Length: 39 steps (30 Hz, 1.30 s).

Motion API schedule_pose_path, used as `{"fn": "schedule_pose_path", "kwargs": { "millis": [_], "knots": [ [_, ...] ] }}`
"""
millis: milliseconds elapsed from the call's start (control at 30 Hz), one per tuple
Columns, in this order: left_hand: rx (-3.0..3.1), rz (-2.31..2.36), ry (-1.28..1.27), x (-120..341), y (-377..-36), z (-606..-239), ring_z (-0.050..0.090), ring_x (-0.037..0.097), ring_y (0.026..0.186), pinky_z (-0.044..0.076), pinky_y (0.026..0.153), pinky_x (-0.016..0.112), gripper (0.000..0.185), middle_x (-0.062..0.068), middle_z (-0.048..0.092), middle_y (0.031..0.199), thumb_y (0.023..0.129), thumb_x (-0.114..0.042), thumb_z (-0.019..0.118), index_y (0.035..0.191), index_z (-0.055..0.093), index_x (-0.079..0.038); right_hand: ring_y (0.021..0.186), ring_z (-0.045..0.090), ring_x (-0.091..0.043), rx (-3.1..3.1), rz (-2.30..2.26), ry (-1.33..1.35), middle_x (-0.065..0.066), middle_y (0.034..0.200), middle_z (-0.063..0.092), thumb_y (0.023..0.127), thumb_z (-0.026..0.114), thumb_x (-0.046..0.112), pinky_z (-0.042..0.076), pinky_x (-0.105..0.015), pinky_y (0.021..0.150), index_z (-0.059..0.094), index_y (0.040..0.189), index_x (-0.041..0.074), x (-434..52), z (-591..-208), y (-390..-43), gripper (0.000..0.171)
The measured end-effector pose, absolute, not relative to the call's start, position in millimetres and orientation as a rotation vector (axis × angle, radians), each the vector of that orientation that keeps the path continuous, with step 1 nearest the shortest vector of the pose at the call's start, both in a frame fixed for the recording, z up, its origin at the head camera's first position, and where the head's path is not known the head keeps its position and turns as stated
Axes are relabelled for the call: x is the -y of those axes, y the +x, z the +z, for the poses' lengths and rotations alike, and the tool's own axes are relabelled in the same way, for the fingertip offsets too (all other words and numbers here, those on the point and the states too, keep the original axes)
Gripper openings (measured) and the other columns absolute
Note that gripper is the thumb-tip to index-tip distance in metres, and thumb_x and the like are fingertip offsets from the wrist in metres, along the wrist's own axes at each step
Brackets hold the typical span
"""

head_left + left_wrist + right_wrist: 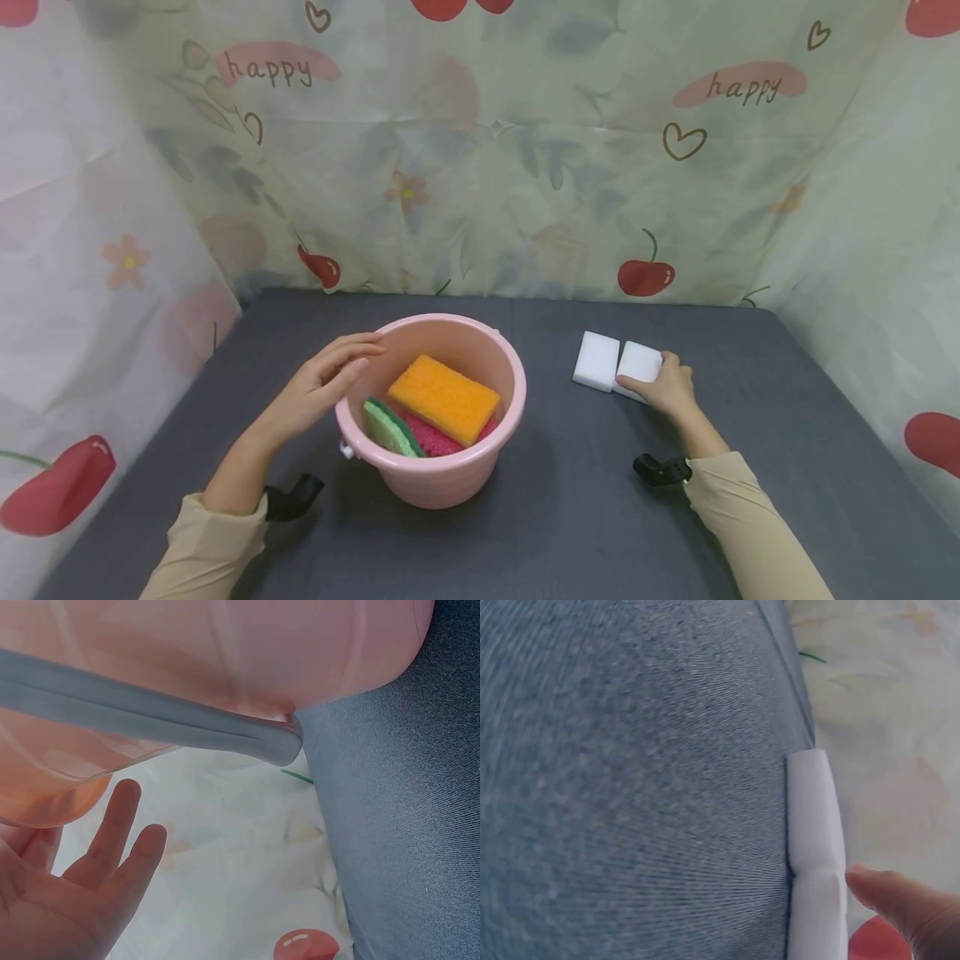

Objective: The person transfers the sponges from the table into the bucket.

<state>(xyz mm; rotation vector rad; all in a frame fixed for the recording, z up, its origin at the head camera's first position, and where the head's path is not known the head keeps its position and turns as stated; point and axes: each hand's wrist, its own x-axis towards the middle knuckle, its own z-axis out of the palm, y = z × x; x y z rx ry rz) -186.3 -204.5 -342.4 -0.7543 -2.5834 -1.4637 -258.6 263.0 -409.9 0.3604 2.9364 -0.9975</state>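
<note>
A pink bucket (438, 483) stands left of the middle of the table. Inside it lie an orange sponge (444, 398), a crimson sponge (427, 437) partly hidden beneath, and a green sponge (392, 429) leaning on the wall. My left hand (315, 387) is at the bucket's left rim, fingers loosely extended over it; whether they touch is unclear. To the right, my right hand (667, 385) holds a white sponge block (639, 363), thumb at its near left corner and fingers at its right edge. Another white sponge block (597, 361) lies flat just left of it.
The dark table (570, 517) reaches back to a patterned curtain (495, 167), which also hangs along both sides. A pale bucket handle (150, 712) hangs along the bucket's outside in the left wrist view. Black wrist devices (662, 470) sit on both forearms.
</note>
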Motion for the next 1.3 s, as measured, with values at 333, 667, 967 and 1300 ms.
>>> {"fn": "schedule_pose_path", "kwargs": {
  "millis": [333, 667, 967, 1300],
  "knots": [
    [2.57, -1.466, -0.76, 205.0, -187.1, -344.2, 0.037, 0.004, 0.127, 0.029, 0.098, 0.006, 0.03, 0.009, 0.044, 0.141, 0.099, -0.015, 0.044, 0.125, 0.056, -0.008, 0.121, 0.031, -0.052, -2.931, -0.862, 0.34, -0.041, 0.133, 0.03, 0.08, 0.067, 0.043, 0.032, -0.059, 0.101, 0.017, 0.138, -0.018, -263.6, -412.4, -261.8, 0.098],
    [2.58, -1.47, -0.754, 205.5, -187.4, -344.4, 0.037, 0.011, 0.128, 0.03, 0.097, 0.006, 0.03, 0.008, 0.043, 0.142, 0.099, -0.016, 0.044, 0.125, 0.056, -0.008, 0.122, 0.03, -0.052, -2.914, -0.818, 0.324, -0.041, 0.134, 0.03, 0.08, 0.066, 0.043, 0.031, -0.058, 0.101, 0.017, 0.138, -0.019, -264.1, -410.9, -263.6, 0.099],
    [2.567, -1.482, -0.768, 205.8, -187.3, -345.0, 0.036, -0.005, 0.124, 0.03, 0.097, 0.005, 0.03, 0.009, 0.043, 0.141, 0.099, -0.015, 0.044, 0.125, 0.056, -0.007, 0.117, 0.034, -0.051, -2.939, -0.816, 0.279, -0.042, 0.129, 0.034, 0.08, 0.066, 0.038, 0.035, -0.057, 0.097, 0.02, 0.136, -0.021, -266.4, -411.0, -263.2, 0.093],
    [2.567, -1.472, -0.771, 205.9, -188.0, -345.3, 0.037, -0.002, 0.125, 0.03, 0.098, 0.005, 0.03, 0.009, 0.044, 0.141, 0.099, -0.015, 0.044, 0.125, 0.056, -0.008, 0.113, 0.038, -0.053, -3.0, -0.785, 0.245, -0.043, 0.123, 0.039, 0.08, 0.065, 0.03, 0.035, -0.058, 0.094, 0.027, 0.131, -0.021, -267.1, -410.0, -260.7, 0.082]
  ]
}}
